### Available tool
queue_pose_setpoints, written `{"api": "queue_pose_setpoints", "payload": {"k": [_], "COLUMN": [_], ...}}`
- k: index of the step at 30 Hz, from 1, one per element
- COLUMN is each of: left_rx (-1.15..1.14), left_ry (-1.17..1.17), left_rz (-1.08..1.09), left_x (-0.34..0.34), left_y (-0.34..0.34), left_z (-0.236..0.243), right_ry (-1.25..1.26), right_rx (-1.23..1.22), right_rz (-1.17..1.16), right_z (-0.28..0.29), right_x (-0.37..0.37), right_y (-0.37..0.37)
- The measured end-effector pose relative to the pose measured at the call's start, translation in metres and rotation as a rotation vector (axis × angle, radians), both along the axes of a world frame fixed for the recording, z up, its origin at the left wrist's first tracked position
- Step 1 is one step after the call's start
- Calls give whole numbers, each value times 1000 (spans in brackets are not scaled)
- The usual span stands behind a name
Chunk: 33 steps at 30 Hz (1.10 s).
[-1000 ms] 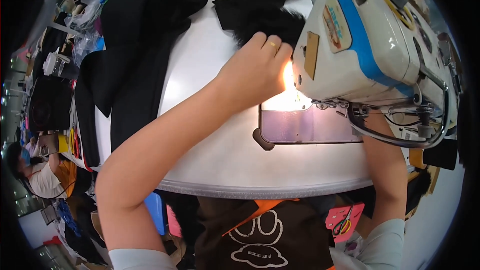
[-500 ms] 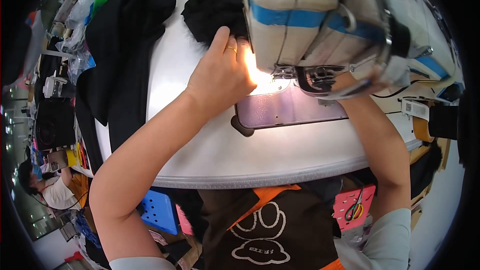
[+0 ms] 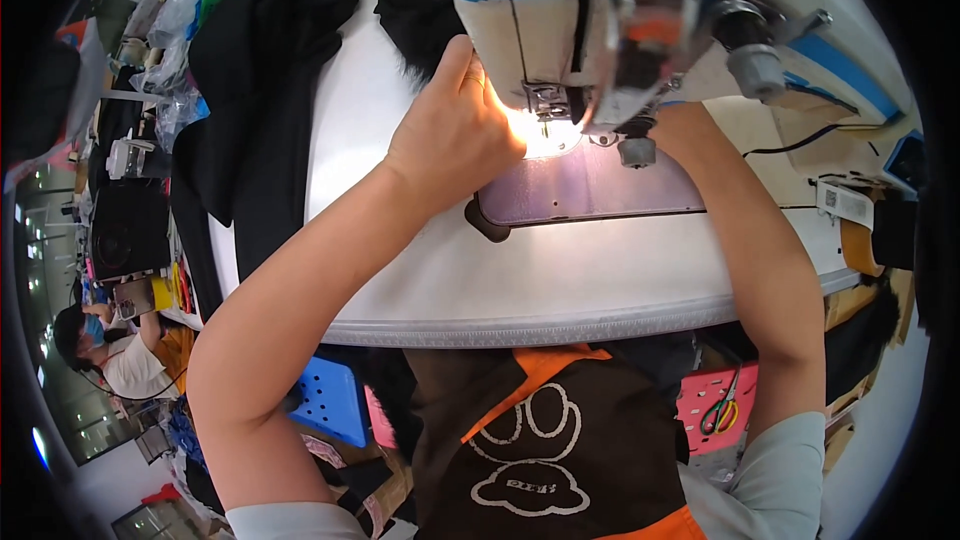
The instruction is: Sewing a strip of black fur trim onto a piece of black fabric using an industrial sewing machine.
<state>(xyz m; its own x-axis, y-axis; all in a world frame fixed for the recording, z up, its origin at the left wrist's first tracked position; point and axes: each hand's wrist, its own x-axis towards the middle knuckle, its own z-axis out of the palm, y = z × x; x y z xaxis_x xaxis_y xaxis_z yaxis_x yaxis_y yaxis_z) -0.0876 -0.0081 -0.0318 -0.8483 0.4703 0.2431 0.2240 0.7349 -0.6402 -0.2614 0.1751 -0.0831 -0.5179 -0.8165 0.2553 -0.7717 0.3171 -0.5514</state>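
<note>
A cream sewing machine head (image 3: 540, 20) with a blue stripe hangs over the lit needle area (image 3: 548, 135). My left hand (image 3: 460, 125) lies just left of the needle, back upward. Its fingers are closed together and reach behind the machine head, so what they hold is hidden. A piece of black furry fabric (image 3: 415, 15) lies against these fingers and runs on behind the machine. From the right, my right hand (image 3: 688, 125) reaches behind the machine head; little more than the wrist shows, and its fingers are hidden. Below both hands is a shiny purple-tinted bed plate (image 3: 590, 190).
Black cloth (image 3: 250, 90) drapes over the table's left side. A ruler strip (image 3: 540, 328) follows the near edge of the white table (image 3: 600, 275). Scissors (image 3: 720, 415) rest at a pink basket (image 3: 700, 390) below right. A blue basket (image 3: 330, 405) stands below left. Another person (image 3: 130, 360) sits far left.
My view has shifted, so the machine head and table appear higher, with the machine also farther left. My left hand stays beside the needle area. The right hand remains behind the machine.
</note>
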Motion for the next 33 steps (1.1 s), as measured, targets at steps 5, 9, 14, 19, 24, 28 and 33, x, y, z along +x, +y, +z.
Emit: {"api": "queue_pose_setpoints", "payload": {"k": [5, 9, 14, 19, 24, 28, 33], "left_rx": [16, 45, 130, 189, 348, 393, 446], "left_ry": [-105, -140, -40, 8, -23, 81, 120], "left_rz": [25, 15, -68, -97, -152, -208, -190], "left_x": [11, 20, 35, 40, 42, 38, 37], "left_y": [17, 28, 53, 48, 43, 34, 32], "left_z": [11, 8, 8, 4, 3, -2, -7], "right_ry": [-208, -220, -286, 129, 478, 333, 410], "right_rx": [-124, 209, 404, 249, -101, 142, 537], "right_rz": [9, 56, -47, -50, 431, 361, 375], "right_z": [44, 71, 106, 88, 76, 63, 88], "right_x": [24, 21, 43, 70, 86, 65, 65], "right_y": [11, 17, 28, 59, 56, 45, 42]}}
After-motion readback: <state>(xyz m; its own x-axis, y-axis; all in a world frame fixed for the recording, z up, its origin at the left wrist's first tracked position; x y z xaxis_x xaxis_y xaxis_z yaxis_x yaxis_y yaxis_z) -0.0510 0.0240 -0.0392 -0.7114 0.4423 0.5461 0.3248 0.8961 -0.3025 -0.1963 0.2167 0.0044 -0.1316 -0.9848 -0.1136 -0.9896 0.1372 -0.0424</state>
